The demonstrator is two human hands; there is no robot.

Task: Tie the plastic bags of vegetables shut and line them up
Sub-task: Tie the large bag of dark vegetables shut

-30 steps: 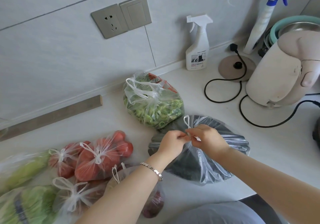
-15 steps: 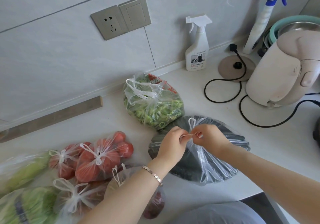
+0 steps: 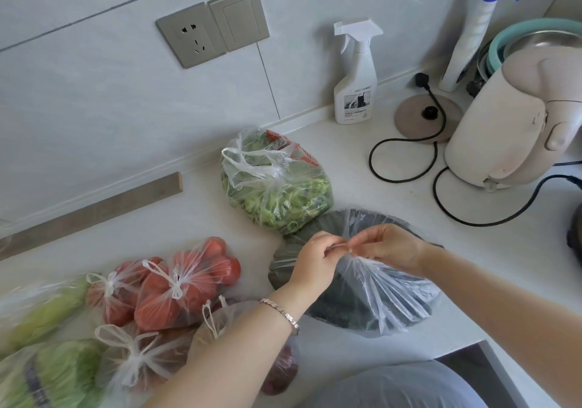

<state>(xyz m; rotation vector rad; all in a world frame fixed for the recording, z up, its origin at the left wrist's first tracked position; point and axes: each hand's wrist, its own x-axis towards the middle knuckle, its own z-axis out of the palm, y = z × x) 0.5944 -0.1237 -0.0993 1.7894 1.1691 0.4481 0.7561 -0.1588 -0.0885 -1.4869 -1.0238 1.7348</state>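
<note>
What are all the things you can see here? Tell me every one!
dark greens bag: one, clear, middle of counter, neck gathered
green vegetables bag: one, clear, behind it
tomato bags: two, red, left, knotted
pale green bags: two, far left
spray bottles: two, white, by wall
kettle: one, cream, right
kettle base: one, beige, by wall
socket: one, grey, wall
bracelet: one, silver, left wrist
left hand: one, pinches dark greens bag's neck
right hand: one, pinches same neck

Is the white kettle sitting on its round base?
No, the kettle stands on the counter beside the round base, whose top is bare.
</note>
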